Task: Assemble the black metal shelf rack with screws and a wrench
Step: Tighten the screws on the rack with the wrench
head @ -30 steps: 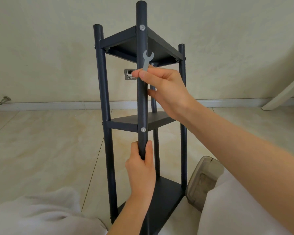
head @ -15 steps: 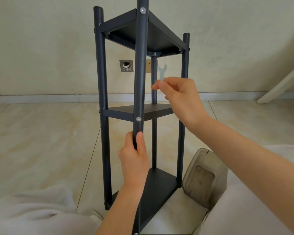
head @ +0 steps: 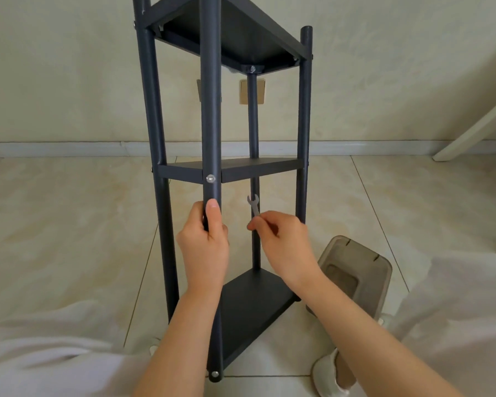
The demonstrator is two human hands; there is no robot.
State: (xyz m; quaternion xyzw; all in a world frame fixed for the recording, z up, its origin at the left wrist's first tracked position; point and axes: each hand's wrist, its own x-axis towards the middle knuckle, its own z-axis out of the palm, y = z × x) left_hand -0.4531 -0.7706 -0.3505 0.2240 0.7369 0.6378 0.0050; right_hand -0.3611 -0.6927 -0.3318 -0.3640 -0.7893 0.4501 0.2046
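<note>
The rack (head: 211, 110) stands upright on the floor (head: 69, 224); the left hand (head: 205, 247) wraps its front post below a screw (head: 210, 178); the right hand (head: 284, 245) pinches the small wrench (head: 253, 204). Stiff but tall and probably tippy, so steady it by a post.

— The shelf rack (head: 211, 110)?
— Matt black metal, faintly grainy; its screw (head: 210, 178) is bright silver.
— And the wrench (head: 253, 204)?
— Thin dull-grey metal (flat, unpolished). The container (head: 352, 270) is smoky translucent plastic, the floor (head: 69, 224) glossy tile.
</note>
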